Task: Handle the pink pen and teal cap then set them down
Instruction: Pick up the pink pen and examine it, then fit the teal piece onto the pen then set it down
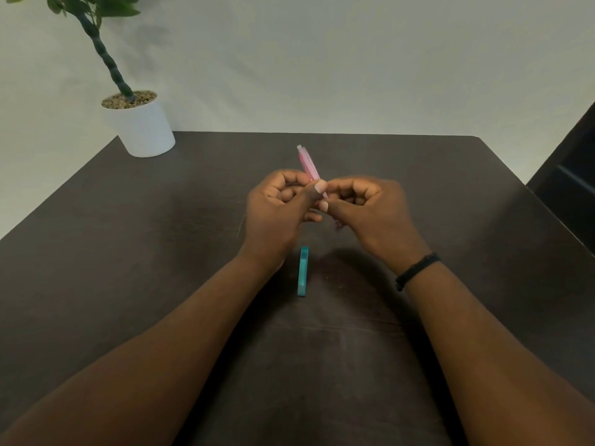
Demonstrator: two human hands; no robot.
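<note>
Single head cam, wide-angle, looks forward and down over the table (128,284). Forearms enter from the bottom edge; hands sit close, centre frame. Wall fills the top third. No second view.

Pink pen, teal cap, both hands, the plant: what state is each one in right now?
pink pen: lifted off the table, tilted, pinched by both hands.
teal cap: off the pen, lying flat on the table, untouched.
left hand: closed on the pen.
right hand: closed on the pen's lower end.
potted plant: upright at the far left corner.
</note>
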